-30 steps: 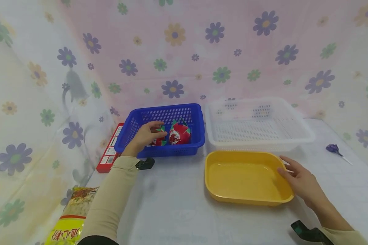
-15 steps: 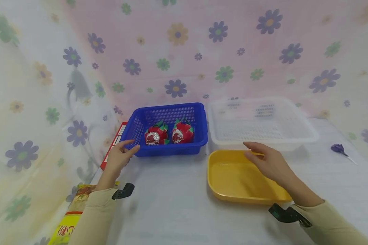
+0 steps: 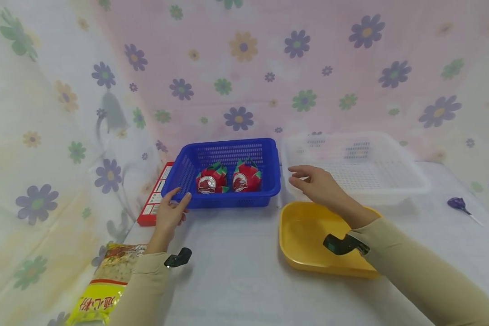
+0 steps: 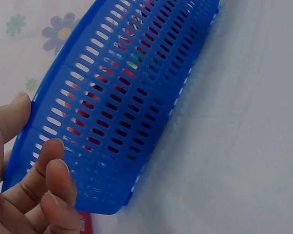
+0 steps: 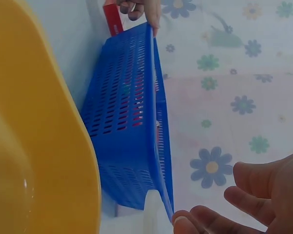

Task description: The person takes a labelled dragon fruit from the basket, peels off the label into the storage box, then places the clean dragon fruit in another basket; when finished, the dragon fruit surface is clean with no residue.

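A blue perforated basket [image 3: 228, 200] stands at the back middle of the table, holding two red dragon fruits [image 3: 206, 183] with green tips and round labels. At the basket's front left corner, my left hand [image 3: 170, 222] pinches the rim. In the left wrist view its thumb [image 4: 20, 111] touches the rim, while other fingers curl in front of the slotted wall. My right hand [image 3: 318, 184] hovers above the back of a yellow tray [image 3: 309, 265], a little right of the basket. Its fingers are loosely bent and hold nothing.
Right of the blue basket stands a white perforated basket [image 3: 403, 190]. A red box [image 3: 147, 221] lies at the blue basket's left, and a yellow food bag [image 3: 106, 290] sits nearer. A purple lollipop [image 3: 457, 203] lies far right. Flowered cloth hangs behind and at the left.
My left hand has come back from over the dragon fruits to the blue basket's front left corner. My right hand has left the yellow tray's right rim and moved left toward the blue basket.
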Action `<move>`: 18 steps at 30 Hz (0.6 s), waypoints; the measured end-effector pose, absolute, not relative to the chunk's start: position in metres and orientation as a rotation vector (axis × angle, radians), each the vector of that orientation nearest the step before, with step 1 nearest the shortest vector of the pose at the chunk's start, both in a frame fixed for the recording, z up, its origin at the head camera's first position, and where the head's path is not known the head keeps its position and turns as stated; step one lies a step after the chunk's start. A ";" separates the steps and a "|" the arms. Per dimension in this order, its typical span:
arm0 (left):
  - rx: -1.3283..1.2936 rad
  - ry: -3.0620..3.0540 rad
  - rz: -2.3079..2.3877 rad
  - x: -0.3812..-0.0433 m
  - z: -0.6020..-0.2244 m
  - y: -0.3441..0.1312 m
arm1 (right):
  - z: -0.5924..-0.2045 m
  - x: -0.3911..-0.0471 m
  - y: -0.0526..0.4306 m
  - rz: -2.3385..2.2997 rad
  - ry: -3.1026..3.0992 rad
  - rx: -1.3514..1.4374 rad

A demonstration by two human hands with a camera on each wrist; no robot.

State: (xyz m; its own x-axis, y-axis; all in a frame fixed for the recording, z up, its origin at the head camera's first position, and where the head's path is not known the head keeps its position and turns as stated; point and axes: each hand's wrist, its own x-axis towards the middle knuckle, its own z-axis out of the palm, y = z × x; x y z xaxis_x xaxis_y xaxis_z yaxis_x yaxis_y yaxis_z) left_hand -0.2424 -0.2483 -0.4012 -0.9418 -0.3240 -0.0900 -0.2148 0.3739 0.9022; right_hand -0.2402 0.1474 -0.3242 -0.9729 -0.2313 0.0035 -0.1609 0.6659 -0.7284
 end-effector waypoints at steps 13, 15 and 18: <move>0.502 -2.303 -1.873 -0.246 -0.417 -0.247 | -0.318 -0.275 0.105 -1.226 2.717 -0.351; 0.506 -2.291 -1.889 -0.247 -0.418 -0.246 | -0.319 -0.280 0.102 -1.228 2.710 -0.361; 0.509 -2.287 -1.897 -0.248 -0.419 -0.246 | -0.320 -0.286 0.098 -1.230 2.697 -0.345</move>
State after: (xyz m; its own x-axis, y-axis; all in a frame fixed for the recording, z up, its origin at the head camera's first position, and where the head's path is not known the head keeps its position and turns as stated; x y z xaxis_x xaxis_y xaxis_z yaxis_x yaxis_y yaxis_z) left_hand -0.2482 -0.2457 -0.4192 -0.9350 -0.3351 -0.1157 -0.1757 0.1545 0.9722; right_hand -0.2856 0.0977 -0.3196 -0.9610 -0.2725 -0.0472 -0.1431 0.6358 -0.7584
